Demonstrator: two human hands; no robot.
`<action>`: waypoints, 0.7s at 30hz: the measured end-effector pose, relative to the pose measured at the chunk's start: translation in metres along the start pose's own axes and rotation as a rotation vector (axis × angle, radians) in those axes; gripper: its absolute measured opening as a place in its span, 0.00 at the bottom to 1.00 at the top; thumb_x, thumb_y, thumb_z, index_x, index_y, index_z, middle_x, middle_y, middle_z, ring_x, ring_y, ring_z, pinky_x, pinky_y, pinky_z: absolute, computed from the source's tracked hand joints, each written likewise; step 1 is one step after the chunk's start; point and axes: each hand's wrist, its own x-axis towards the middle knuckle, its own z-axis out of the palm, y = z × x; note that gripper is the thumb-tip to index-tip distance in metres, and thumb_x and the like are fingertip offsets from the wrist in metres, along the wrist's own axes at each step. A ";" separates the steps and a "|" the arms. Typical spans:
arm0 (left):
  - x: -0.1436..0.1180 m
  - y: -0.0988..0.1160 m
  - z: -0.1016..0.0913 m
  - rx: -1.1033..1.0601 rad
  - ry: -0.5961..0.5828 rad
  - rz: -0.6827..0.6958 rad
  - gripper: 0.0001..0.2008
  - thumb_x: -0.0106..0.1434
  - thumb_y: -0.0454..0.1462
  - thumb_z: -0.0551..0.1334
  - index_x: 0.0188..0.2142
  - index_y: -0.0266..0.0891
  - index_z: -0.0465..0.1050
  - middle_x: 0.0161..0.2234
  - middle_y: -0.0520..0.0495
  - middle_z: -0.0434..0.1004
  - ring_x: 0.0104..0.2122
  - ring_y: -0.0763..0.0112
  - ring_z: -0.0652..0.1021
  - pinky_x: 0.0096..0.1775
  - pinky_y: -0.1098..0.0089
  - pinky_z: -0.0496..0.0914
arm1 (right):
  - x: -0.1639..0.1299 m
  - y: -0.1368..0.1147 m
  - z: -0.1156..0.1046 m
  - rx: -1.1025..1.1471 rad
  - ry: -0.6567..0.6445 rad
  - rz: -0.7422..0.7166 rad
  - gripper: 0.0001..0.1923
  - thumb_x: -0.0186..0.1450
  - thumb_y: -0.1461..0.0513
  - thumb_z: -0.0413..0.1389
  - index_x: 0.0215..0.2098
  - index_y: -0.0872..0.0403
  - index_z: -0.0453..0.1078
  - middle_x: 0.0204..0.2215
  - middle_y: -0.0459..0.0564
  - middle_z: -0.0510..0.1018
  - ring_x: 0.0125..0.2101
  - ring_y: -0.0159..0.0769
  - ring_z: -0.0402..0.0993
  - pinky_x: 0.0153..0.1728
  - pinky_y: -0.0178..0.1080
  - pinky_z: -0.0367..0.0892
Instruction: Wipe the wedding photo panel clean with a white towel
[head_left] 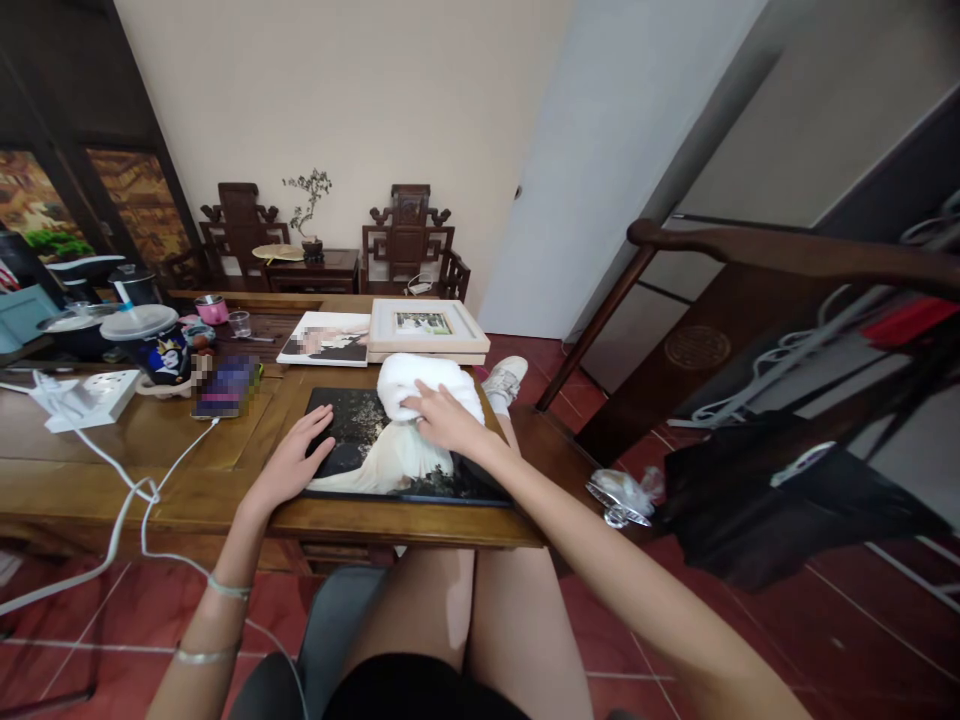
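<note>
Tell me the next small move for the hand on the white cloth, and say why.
Probably sweep the white cloth toward the near edge of the dark photo panel. The right hand presses the cloth at the panel's far right part, while the left hand lies flat on its left edge, steadying it. Most of the panel lies nearer than the cloth.

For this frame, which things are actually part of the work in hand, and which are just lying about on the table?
In use:
- dark photo print, flat at the table's near edge
- white cloth, pressed on the print by the right hand
- left hand, flat on the print's left edge

Lying about:
- framed picture
- second print
- phone on its cable
- power strip
- lidded cup
</note>
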 end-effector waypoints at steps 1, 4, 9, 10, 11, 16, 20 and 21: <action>0.000 0.000 0.000 -0.001 -0.001 0.002 0.25 0.66 0.47 0.50 0.59 0.39 0.62 0.62 0.43 0.58 0.61 0.63 0.60 0.62 0.55 0.51 | 0.005 0.001 -0.001 -0.009 -0.005 0.021 0.27 0.57 0.74 0.45 0.55 0.59 0.65 0.53 0.63 0.70 0.62 0.50 0.48 0.56 0.60 0.49; 0.000 0.001 0.000 -0.007 0.002 0.003 0.25 0.66 0.47 0.50 0.58 0.38 0.62 0.62 0.42 0.58 0.61 0.63 0.60 0.62 0.56 0.51 | 0.008 -0.008 0.000 -0.025 0.013 0.062 0.28 0.57 0.74 0.44 0.54 0.59 0.65 0.54 0.63 0.68 0.61 0.54 0.50 0.54 0.63 0.50; 0.000 0.002 -0.001 0.003 -0.007 0.005 0.25 0.66 0.47 0.49 0.58 0.38 0.62 0.62 0.42 0.58 0.61 0.63 0.59 0.62 0.56 0.52 | -0.033 -0.056 0.002 0.007 0.036 -0.042 0.27 0.54 0.74 0.46 0.50 0.57 0.68 0.62 0.56 0.58 0.62 0.58 0.46 0.55 0.67 0.47; 0.000 0.003 -0.001 0.010 -0.009 0.007 0.25 0.66 0.47 0.49 0.58 0.37 0.62 0.62 0.42 0.58 0.62 0.63 0.59 0.62 0.56 0.52 | -0.046 -0.066 0.002 0.032 0.007 -0.084 0.26 0.54 0.74 0.47 0.50 0.56 0.69 0.63 0.55 0.57 0.63 0.57 0.44 0.57 0.66 0.45; 0.000 0.003 -0.001 0.017 -0.010 0.008 0.26 0.66 0.47 0.49 0.58 0.37 0.62 0.62 0.42 0.59 0.62 0.62 0.59 0.62 0.56 0.52 | -0.058 -0.075 0.000 0.061 -0.028 -0.126 0.26 0.53 0.74 0.47 0.48 0.56 0.69 0.63 0.54 0.57 0.63 0.57 0.43 0.58 0.66 0.43; 0.000 0.006 -0.002 0.021 -0.012 0.003 0.26 0.67 0.47 0.48 0.59 0.35 0.62 0.62 0.41 0.59 0.62 0.62 0.59 0.61 0.56 0.53 | -0.098 -0.092 -0.004 0.161 -0.080 -0.300 0.22 0.50 0.75 0.47 0.39 0.55 0.71 0.63 0.52 0.56 0.65 0.52 0.38 0.59 0.65 0.39; 0.000 0.005 -0.002 0.026 -0.016 0.010 0.26 0.66 0.46 0.48 0.58 0.35 0.62 0.62 0.41 0.58 0.62 0.62 0.59 0.62 0.57 0.52 | -0.085 -0.078 0.000 0.153 -0.037 -0.280 0.25 0.49 0.75 0.46 0.42 0.55 0.71 0.62 0.50 0.58 0.64 0.49 0.43 0.60 0.61 0.42; 0.000 0.004 -0.002 0.028 -0.015 0.013 0.26 0.66 0.46 0.48 0.58 0.34 0.62 0.62 0.40 0.58 0.62 0.62 0.59 0.62 0.57 0.52 | -0.076 -0.073 0.001 0.138 -0.023 -0.262 0.26 0.50 0.75 0.46 0.44 0.55 0.71 0.62 0.51 0.59 0.64 0.49 0.44 0.60 0.61 0.43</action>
